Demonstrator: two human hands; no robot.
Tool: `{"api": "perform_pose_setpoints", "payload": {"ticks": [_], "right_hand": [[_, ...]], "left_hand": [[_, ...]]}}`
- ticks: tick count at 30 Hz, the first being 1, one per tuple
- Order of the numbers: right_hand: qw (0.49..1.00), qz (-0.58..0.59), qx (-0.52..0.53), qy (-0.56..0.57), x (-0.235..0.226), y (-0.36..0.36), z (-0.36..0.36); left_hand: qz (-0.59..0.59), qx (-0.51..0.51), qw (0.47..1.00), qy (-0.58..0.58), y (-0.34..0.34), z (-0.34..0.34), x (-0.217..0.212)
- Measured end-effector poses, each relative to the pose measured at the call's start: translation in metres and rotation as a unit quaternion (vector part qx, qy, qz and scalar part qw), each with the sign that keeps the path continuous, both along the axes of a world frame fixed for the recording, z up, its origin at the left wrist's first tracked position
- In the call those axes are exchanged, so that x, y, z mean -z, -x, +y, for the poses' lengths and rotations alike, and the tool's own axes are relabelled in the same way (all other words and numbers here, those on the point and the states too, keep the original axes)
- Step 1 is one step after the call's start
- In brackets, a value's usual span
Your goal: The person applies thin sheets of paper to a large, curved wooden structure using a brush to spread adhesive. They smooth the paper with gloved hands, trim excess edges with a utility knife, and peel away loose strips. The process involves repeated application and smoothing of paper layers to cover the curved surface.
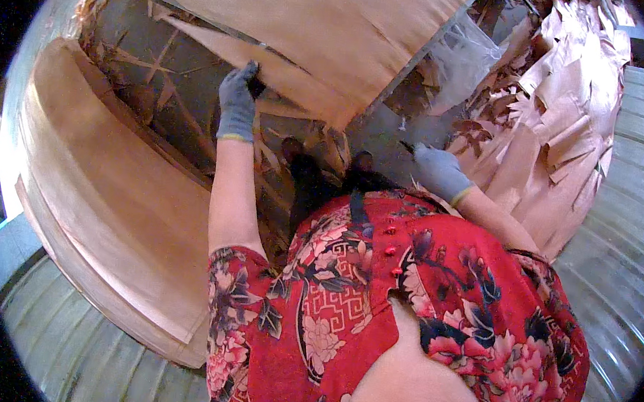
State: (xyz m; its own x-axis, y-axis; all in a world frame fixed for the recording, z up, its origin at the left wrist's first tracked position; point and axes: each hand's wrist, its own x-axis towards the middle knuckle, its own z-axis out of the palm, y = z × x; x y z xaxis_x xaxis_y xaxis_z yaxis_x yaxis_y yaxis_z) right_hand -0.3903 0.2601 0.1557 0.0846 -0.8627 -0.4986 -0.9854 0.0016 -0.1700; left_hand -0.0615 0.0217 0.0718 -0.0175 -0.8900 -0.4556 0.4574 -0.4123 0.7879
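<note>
Sheet (pixel 313 26), cut off at the view's top, spreads ahead, its near edge clamped in the left hand's (pixel 237 104) grip, the right hand's (pixel 441 169) closed round a dark, mostly hidden tool (pixel 407 146).

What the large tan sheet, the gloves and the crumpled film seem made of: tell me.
Large tan sheet: probably thin wood veneer, matte; faint grain-like streaks and a ragged corner suggest it, though heavy paper is possible. Gloves: apparently knitted fabric, dull grey, fitting snugly with yellowish-edged cuffs. Crumpled film: likely thin plastic, glossy; it looks translucent with bright creases.
</note>
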Motion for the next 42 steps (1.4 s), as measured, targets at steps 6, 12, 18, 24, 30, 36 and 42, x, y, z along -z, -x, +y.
{"api": "perform_pose_setpoints", "payload": {"ticks": [6, 12, 18, 24, 30, 36, 42], "right_hand": [[0.987, -0.024, 0.123, 0.105, -0.036, 0.017, -0.021], [0.941, -0.195, 0.075, 0.266, -0.075, -0.051, -0.117], [0.959, -0.119, 0.082, 0.244, -0.075, -0.049, -0.179], [0.958, -0.06, 0.139, 0.244, -0.039, 0.049, -0.136], [0.937, -0.017, 0.243, 0.249, -0.054, 0.164, -0.086], [0.843, -0.139, 0.386, 0.348, -0.014, 0.28, -0.06], [0.789, -0.3, 0.427, 0.324, -0.118, 0.104, -0.198]], "left_hand": [[-0.157, -0.092, 0.982, -0.044, -0.11, 0.097, 0.007], [-0.483, -0.069, 0.841, -0.233, -0.278, 0.27, 0.033], [-0.698, 0.074, 0.665, -0.257, -0.29, 0.395, 0.022], [-0.745, 0.095, 0.625, -0.211, -0.242, 0.429, 0.044], [-0.564, -0.069, 0.798, -0.204, -0.157, 0.344, -0.012], [-0.623, 0.026, 0.781, -0.037, -0.149, 0.199, -0.019], [-0.579, -0.025, 0.813, -0.053, -0.24, 0.073, -0.093]]}}
